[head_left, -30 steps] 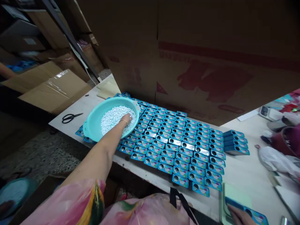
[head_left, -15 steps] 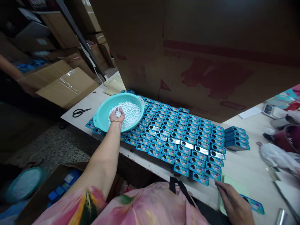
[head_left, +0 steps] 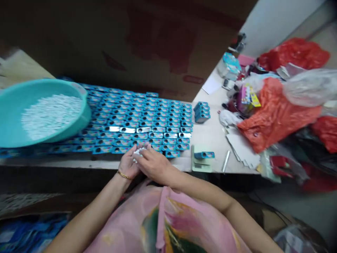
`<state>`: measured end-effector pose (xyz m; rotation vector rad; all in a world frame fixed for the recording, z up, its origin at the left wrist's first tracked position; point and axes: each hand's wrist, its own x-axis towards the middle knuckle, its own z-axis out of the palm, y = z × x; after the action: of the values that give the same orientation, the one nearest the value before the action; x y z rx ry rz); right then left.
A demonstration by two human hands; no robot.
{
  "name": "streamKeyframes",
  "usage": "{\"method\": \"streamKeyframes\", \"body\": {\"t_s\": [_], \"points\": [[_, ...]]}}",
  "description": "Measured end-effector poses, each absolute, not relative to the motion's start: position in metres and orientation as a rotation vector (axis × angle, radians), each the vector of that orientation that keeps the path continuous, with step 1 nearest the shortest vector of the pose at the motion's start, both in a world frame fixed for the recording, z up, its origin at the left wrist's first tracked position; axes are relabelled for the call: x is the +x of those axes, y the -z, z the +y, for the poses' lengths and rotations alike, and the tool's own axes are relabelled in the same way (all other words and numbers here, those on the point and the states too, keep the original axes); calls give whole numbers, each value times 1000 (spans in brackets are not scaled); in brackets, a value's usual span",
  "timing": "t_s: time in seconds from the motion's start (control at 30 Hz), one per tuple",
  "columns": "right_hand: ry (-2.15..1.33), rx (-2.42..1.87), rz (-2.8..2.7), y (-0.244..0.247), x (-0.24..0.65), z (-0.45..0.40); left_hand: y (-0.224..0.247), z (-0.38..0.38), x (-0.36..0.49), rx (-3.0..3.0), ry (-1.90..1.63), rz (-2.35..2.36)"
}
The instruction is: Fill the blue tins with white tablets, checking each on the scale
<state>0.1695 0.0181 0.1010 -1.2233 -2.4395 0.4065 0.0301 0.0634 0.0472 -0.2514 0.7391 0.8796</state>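
My left hand (head_left: 128, 164), a gold bangle at its wrist, is cupped palm up around a small heap of white pellets (head_left: 138, 153). Over that palm, my right hand (head_left: 155, 164) bends its fingers down into the pellets; its fingertips are partly hidden. Both hands are at the front edge of rows of small blue tins (head_left: 134, 116), each with a dark round opening on top. To the left, a turquoise basin (head_left: 13, 123) holds a large pile of the same white pellets (head_left: 52, 114).
A large cardboard box (head_left: 118, 45) stands behind the tins. Right of them are a short stack of blue tins (head_left: 202, 113), a single tin (head_left: 204, 155) on a pale green tray-like stand (head_left: 201, 166), a metallic rod (head_left: 225, 161) and a red plastic bag (head_left: 279, 116).
My left hand has left the basin and come right, carrying pellets. My right hand has moved left from the table's right side to meet it. The view has swung right.
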Motion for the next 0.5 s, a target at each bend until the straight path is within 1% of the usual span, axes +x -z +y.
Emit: {"method": "streamKeyframes", "body": {"t_s": [0.1,0.2,0.3,0.4,0.5], "points": [[-298,-1354,-2589,-76,201,0,-20,18,81,-258,-806,730],[-297,-1304,-2719,-52,244,-29,-2,-18,125,-275,-815,734],[-332,-1235,-2764,-38,284,-52,9,-48,164,-311,-830,762],[-443,-1194,-2759,-35,312,-67,16,-68,190,-354,-831,810],[-688,-1167,-2676,-37,328,-75,19,-76,204,-392,-831,872]]}}
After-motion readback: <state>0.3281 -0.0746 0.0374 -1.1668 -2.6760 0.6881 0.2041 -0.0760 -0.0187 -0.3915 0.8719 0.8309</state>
